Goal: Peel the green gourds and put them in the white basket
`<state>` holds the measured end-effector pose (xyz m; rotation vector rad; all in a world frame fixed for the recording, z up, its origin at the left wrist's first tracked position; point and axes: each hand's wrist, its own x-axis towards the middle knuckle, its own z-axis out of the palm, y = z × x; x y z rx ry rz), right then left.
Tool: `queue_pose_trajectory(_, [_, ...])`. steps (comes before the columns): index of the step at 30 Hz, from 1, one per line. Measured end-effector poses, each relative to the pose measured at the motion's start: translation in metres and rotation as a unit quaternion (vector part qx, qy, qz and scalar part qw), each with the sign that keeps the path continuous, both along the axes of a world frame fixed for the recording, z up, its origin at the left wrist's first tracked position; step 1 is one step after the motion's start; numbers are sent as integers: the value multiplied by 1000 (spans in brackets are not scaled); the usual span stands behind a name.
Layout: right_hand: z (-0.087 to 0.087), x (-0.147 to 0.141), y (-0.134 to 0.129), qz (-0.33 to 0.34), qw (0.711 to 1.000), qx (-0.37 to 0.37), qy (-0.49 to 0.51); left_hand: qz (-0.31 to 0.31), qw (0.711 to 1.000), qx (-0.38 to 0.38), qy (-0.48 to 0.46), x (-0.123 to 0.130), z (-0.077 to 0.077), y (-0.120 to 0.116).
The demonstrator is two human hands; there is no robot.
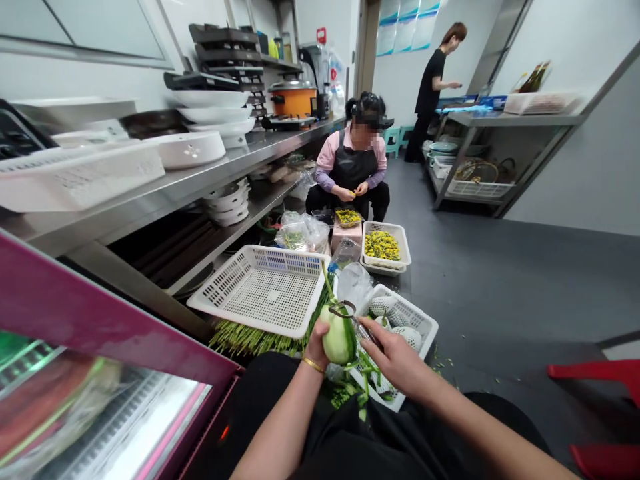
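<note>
My left hand (pixel 316 347) is wrapped round a partly peeled green gourd (pixel 339 340), held upright with its long stem pointing up. Pale flesh shows over much of it, with a strip of dark green skin along the right side. My right hand (pixel 393 353) grips the handle of a peeler (pixel 344 309), whose looped head lies against the gourd's upper part. Under both hands, green peelings (pixel 367 370) lie over the near side of a white basket (pixel 425 323) that also holds vegetables in white foam netting (pixel 407 335).
A large shallow white basket (pixel 263 327) rests on green stalks (pixel 257 339) at left. Across from me a seated co-worker (pixel 353 160) handles yellow-flowered greens beside a basket of them (pixel 383 245). A steel shelf (pixel 260 150) runs along the left; a red stool (pixel 595 371) stands right.
</note>
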<state>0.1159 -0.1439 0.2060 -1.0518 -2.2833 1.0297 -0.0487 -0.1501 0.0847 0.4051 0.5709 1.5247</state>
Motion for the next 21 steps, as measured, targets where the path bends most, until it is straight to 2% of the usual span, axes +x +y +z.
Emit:
queue_pose_trajectory(4, [-47, 28, -37, -15, 1000, -4, -27, 59, 996, -66, -25, 0, -9, 6])
queue_pose_trajectory(7, [-66, 64, -58, 27, 990, -69, -118, 130, 982, -125, -50, -1, -10, 12])
queue_pose_trajectory(9, [-61, 82, -58, 40, 983, -101, -149, 136, 980, -125, -74, -3, -8, 15])
queue_pose_trajectory(11, [-45, 85, -46, 25, 986, -95, -135, 104, 984, -110, -89, -2, -6, 15])
queue_pose_trajectory(13, [-25, 72, -27, 12, 993, -63, -97, 69, 988, -107, -85, -1, -5, 12])
queue_pose_trajectory(16, [-2, 35, 3, -13, 998, -9, -59, 50, 993, -100, -45, 2, -4, 6])
queue_pose_trajectory(18, [1, 11, 14, -30, 998, 10, -60, 53, 995, -79, -16, 3, -3, 4])
queue_pose_trajectory(21, [-15, -3, 6, -26, 998, 18, -58, 83, 995, -60, -1, 2, -4, 6])
